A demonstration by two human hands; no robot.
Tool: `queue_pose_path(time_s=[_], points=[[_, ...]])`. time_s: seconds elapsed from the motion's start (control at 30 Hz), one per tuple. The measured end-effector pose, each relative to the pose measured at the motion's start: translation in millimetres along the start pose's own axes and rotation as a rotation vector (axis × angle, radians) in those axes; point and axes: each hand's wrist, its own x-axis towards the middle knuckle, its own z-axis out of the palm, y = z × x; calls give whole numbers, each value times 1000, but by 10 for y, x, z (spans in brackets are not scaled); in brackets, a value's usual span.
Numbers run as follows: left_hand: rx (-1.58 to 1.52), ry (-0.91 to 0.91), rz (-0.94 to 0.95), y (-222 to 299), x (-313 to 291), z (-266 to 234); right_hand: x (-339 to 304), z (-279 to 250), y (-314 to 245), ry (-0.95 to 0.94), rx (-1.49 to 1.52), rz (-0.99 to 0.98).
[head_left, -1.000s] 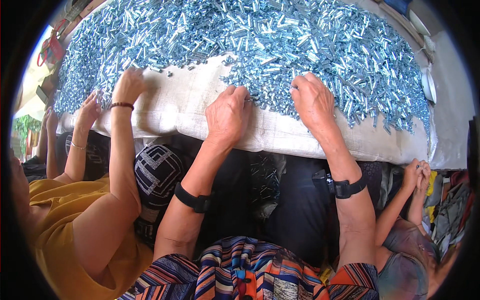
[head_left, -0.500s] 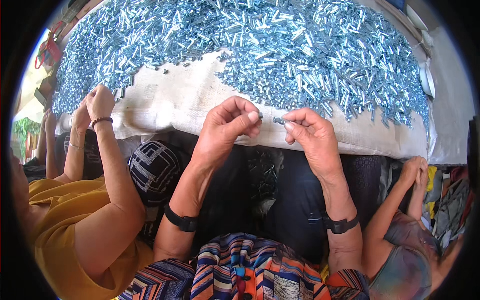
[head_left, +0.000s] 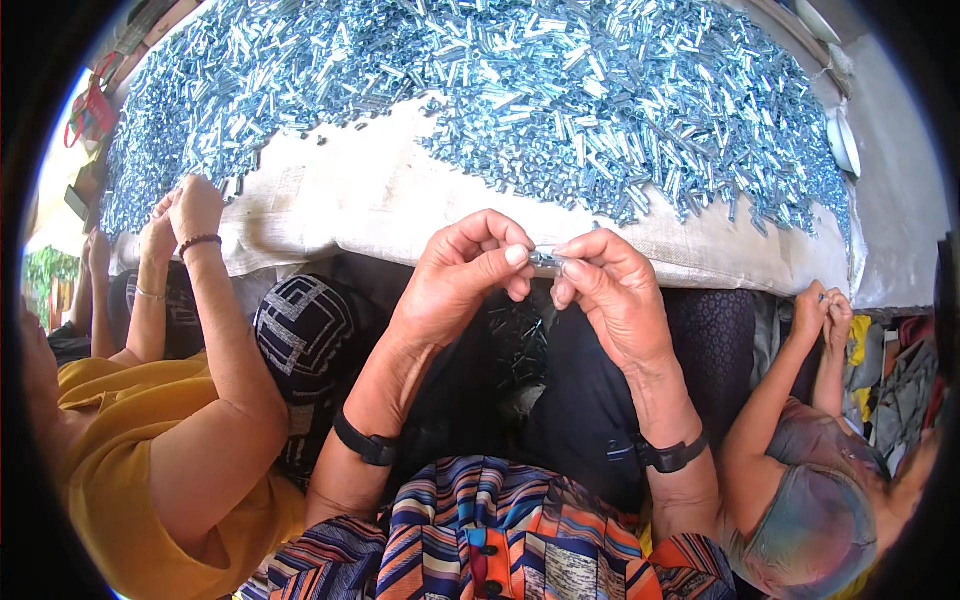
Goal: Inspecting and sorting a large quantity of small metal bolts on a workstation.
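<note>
My left hand (head_left: 452,278) and my right hand (head_left: 622,298) meet fingertip to fingertip over the near edge of the cloth-covered table. Between them shows a small silvery metal fitting (head_left: 545,258), lying roughly level. Thumb and forefinger of each hand pinch one end of it. It looks like two short metal pieces end to end, but the fingers hide most of them, and I cannot tell whether they are joined. Beyond my hands spreads a large heap of shiny bluish metal pieces (head_left: 620,110), some long and tube-like, others short like nuts.
Pale cloth (head_left: 350,190) covers the table up to its near edge. At left a person in a mustard top (head_left: 180,430) works with both hands at the heap. At right another person's hands (head_left: 825,310) meet. More metal pieces (head_left: 520,345) lie between my knees.
My hands have come together, and the pieces they held apart now meet between my fingertips. Both hands sit slightly lower in view. The person at right now shows a small bluish piece in the fingers.
</note>
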Motion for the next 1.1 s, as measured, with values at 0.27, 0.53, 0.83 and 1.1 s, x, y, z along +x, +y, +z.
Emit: queue_pose_path(time_s=[0.27, 0.53, 0.83, 1.1], points=[[-99, -38, -40, -70, -5, 18, -85, 36, 39, 35, 158, -23], [96, -33, -58, 5, -36, 15, -155, 29, 40, 56, -6, -69], [-180, -90, -118, -53, -56, -48, -199, 103, 95, 56, 231, 42], [41, -22, -110, -41, -75, -32, -227, 107, 56, 89, -208, -118]])
